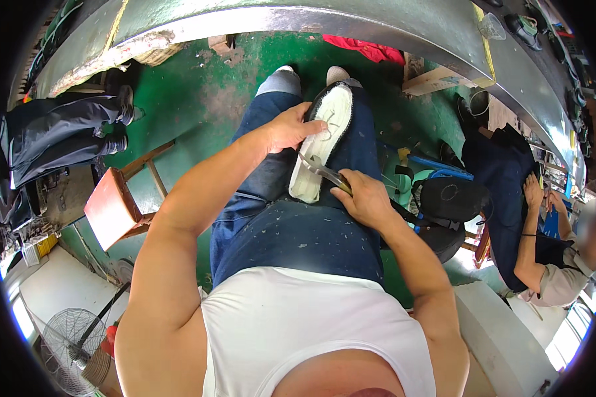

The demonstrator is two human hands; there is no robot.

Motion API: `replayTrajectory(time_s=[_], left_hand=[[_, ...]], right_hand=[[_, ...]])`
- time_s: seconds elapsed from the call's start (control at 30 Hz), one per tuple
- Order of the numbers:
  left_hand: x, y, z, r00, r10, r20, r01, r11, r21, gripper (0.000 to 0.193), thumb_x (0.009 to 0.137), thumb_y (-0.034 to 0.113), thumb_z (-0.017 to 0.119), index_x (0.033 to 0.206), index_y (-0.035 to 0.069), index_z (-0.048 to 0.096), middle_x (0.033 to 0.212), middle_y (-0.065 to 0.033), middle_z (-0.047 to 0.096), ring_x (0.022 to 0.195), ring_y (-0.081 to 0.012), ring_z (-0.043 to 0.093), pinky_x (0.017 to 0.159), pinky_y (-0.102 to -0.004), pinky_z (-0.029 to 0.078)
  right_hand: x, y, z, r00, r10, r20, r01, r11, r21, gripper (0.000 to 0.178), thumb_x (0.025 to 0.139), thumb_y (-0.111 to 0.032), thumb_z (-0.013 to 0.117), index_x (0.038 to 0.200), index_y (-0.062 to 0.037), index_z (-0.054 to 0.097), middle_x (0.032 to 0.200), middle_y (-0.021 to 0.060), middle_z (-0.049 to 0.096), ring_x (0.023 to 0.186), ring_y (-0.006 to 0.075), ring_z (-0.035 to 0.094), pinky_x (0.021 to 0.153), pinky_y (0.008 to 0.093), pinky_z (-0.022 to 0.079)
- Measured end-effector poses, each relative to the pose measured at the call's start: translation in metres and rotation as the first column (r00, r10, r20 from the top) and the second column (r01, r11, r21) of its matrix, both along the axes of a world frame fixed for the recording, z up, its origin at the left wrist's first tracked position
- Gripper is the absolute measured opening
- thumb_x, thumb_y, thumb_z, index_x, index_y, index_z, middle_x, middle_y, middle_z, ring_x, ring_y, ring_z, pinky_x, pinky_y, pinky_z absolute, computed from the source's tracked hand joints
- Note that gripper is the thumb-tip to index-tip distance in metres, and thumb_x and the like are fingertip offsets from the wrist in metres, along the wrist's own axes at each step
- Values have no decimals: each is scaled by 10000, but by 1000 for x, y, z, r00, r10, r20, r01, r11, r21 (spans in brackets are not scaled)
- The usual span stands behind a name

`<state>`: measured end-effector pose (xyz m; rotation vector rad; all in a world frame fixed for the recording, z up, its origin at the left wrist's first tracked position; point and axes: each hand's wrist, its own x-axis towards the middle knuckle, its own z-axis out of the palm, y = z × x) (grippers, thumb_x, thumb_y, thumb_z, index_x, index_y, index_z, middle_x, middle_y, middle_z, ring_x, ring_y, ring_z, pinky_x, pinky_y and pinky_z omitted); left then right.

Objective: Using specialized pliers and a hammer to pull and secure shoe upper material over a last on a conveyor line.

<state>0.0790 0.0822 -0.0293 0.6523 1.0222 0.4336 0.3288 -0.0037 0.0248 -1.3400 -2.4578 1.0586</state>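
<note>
A shoe (338, 109) lies sole-up across my thighs, with a pale, whitish underside and a black edge that looks stitched. My left hand (292, 130) grips its left side, the thumb resting on the pale surface. Wrapped around the handles of metal pincers (323, 171) is my right hand (366, 199). The curved metal head of the pincers touches or hovers just over the middle of the sole; I cannot tell which. Thin dark strands or marks show on the sole near my left thumb.
A long metal-edged workbench (271, 23) curves ahead. A wooden stool (116, 207) stands left, near another person's dark-trousered legs (66, 132). At right are a black padded seat (451, 198) and a co-worker's hands (534, 192). A fan (73, 344) is lower left; red cloth (364, 49) lies under the bench.
</note>
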Motion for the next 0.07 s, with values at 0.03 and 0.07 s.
replayTrajectory(time_s=[0.03,0.07], left_hand=[[2,-4,-12,999,17,-36,-12,991,137,596,952,248,697,1460,134,407,1253,-69,629,1135,-184,622,931,-390,535],[6,-7,-21,997,30,-72,-10,963,271,611,951,242,701,1472,143,399,1262,-75,623,1185,-189,600,1007,-399,503]], right_hand=[[4,-7,1,999,-38,-7,38,999,6,423,897,-332,705,1167,-26,592,947,155,664,900,363,672,765,451,540],[3,-8,1,999,-41,-9,41,999,4,423,897,-332,705,1167,-26,592,947,155,664,900,363,672,765,451,540]])
